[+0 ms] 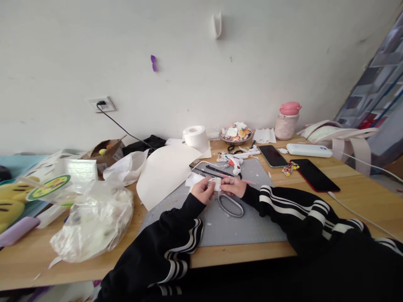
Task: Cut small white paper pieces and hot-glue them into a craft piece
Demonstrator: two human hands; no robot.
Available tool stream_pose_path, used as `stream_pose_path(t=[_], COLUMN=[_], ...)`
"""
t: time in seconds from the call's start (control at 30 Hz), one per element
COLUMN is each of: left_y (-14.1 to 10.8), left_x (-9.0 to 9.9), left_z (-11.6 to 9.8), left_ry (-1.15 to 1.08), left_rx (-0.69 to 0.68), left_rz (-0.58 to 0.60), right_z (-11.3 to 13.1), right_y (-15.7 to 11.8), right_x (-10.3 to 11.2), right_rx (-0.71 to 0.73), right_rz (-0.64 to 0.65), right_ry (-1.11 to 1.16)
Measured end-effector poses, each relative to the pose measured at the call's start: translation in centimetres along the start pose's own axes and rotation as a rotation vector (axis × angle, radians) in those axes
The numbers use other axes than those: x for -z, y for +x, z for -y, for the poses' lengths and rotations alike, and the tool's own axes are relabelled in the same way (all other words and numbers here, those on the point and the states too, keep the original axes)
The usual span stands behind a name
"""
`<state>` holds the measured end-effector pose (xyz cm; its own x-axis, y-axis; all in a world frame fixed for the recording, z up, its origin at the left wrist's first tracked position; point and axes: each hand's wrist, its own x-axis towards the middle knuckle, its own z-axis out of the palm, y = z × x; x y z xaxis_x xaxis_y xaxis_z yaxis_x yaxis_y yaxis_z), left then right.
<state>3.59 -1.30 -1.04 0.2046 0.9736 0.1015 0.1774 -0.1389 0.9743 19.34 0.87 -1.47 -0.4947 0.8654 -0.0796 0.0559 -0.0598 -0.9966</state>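
Between my two hands is a small white piece, perhaps paper [215, 183], held above the grey cutting mat [242, 226]. The fingers of my left hand [203, 190] pinch its left side. On its right side, my right hand [233, 186] grips it with fingers closed. Grey-handled scissors [231, 206] lie on the mat just below my hands, their blades hidden. Behind my hands are dark pens [217, 171] and a white and orange glue gun [234, 162]. A white scrap [193, 180] lies beside my left hand.
A large white sheet [166, 172] and a crumpled plastic bag [97, 222] lie left. At the back stand a white roll [194, 136], a bowl of scraps [236, 133] and a pink-lidded bottle [287, 121]. Two phones [272, 155], [315, 174] and a white cabled device [308, 150] lie right.
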Motion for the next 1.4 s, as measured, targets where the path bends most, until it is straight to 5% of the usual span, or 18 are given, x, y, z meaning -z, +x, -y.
stream_pose_path(t=[1.4], left_y=[-0.27], left_x=[-0.02], left_z=[-0.49], left_ry=[-0.019], left_rx=[-0.030], left_rz=[-0.055], right_z=[-0.08], right_y=[0.00], right_x=[-0.05], right_rx=[0.009], right_rz=[-0.022], right_ry=[0.030])
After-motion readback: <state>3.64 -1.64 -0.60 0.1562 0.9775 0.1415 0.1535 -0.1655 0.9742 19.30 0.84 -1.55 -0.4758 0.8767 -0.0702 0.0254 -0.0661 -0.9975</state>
